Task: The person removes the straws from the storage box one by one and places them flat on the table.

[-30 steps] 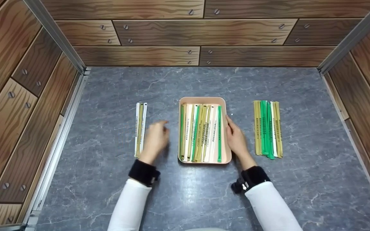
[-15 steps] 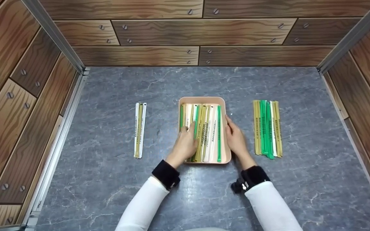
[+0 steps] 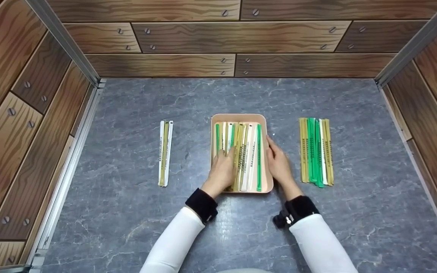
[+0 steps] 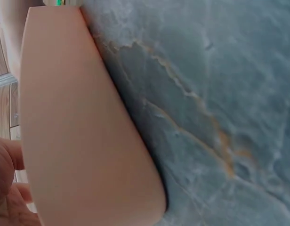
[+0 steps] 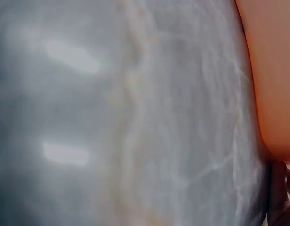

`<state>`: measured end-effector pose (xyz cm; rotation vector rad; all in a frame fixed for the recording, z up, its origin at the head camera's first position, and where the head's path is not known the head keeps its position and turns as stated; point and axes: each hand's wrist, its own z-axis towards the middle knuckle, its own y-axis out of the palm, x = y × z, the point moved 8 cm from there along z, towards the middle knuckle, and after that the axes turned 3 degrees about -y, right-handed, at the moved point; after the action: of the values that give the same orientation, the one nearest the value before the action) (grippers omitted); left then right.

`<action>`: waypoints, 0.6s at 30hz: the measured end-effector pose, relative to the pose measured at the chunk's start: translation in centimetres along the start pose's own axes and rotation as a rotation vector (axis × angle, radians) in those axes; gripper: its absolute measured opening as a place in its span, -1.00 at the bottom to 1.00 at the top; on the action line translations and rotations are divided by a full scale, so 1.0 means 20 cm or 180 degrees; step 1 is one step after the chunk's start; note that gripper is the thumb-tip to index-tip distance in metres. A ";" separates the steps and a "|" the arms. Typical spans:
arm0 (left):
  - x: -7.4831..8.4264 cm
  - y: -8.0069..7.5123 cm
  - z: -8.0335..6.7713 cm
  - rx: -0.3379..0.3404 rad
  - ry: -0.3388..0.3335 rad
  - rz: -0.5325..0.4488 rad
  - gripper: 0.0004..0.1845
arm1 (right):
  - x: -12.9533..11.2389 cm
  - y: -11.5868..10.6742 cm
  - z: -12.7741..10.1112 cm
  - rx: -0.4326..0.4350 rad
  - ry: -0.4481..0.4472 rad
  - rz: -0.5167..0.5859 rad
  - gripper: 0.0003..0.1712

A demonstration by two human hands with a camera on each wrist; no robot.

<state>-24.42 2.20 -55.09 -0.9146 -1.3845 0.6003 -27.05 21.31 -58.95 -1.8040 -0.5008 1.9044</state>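
A shallow pink tray (image 3: 238,118) stands in the middle, holding a row of long, thin wrapped straws (image 3: 254,159) in green, white and gold. My left hand (image 3: 221,171) reaches over its near left part and pinches a bunch of these straws; its fingertips are hidden among them. In the left wrist view, the tray wall (image 4: 84,117) fills the left side, with the fingers at its top edge. My right hand (image 3: 280,165) rests against the tray's right side with its fingers extended along it. The right wrist view shows it by the tray wall (image 5: 272,80).
Left of the tray lie a gold straw and two white straws (image 3: 170,153) side by side. To the right is a bunch of gold, green and white straws (image 3: 312,151). Wood-patterned walls (image 3: 188,65) bound the grey marbled tabletop (image 3: 135,212).
My left hand has moved right from beside the left-hand straws into the tray. The leftmost straws in the tray have shifted slightly right, closer together. My right hand stays put.
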 end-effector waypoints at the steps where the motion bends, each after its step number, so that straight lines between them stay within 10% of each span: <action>1: 0.00 0.00 0.00 0.0038 0.0009 0.0033 -0.32 | 0.00 0.00 0.00 0.0002 0.0001 0.0001 -0.46; 18: -0.02 -0.02 0.02 0.0209 0.0150 0.0675 -0.83 | 0.00 0.00 0.00 -0.0014 -0.0018 -0.0017 -0.46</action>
<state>-24.91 1.68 -55.09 -1.0235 -1.2273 0.7754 -27.14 21.36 -58.95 -1.7988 -0.5114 1.9069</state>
